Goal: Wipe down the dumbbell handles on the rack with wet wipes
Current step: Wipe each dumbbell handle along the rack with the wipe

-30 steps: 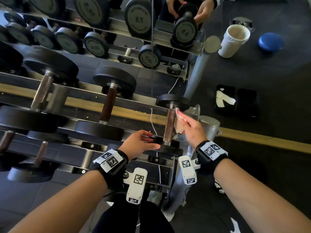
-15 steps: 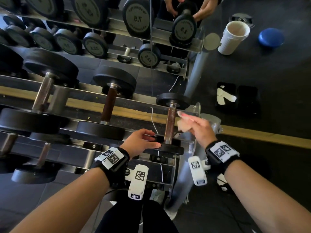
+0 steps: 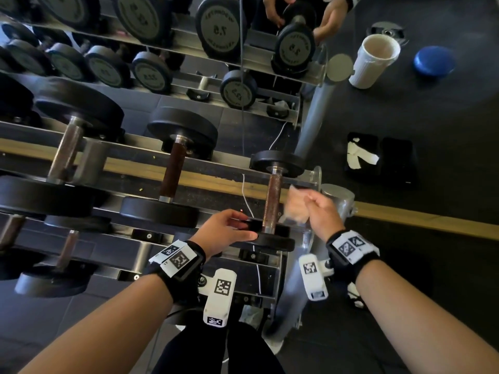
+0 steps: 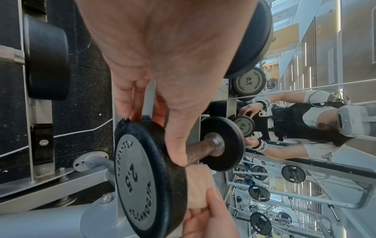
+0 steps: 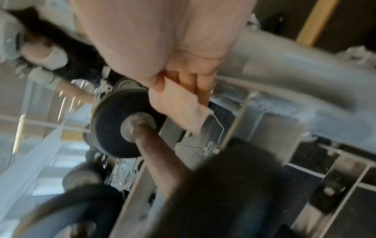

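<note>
A small 2.5 dumbbell with a rusty brown handle [image 3: 271,200] lies at the right end of the rack's top tier [image 3: 129,168]. My left hand [image 3: 229,231] grips its near black plate [image 4: 140,177], thumb over the rim by the handle [image 4: 200,151]. My right hand [image 3: 318,209] pinches a crumpled whitish wet wipe [image 3: 295,205] just to the right of the handle, a small gap apart from it. In the blurred right wrist view the wipe [image 5: 179,109] hangs from the fingers above the handle [image 5: 160,154] and beside the far plate [image 5: 114,125].
Larger dumbbells [image 3: 172,168] fill the rack to the left. A mirror behind shows reflected weights. On the dark floor to the right stand a white ribbed cup [image 3: 374,60], a blue disc [image 3: 433,63] and black cases [image 3: 378,155]. The grey rack post [image 3: 336,198] is beside my right hand.
My right hand with the wipe has come off the handle and drawn back to the right and toward me. The left hand has stayed on the near plate.
</note>
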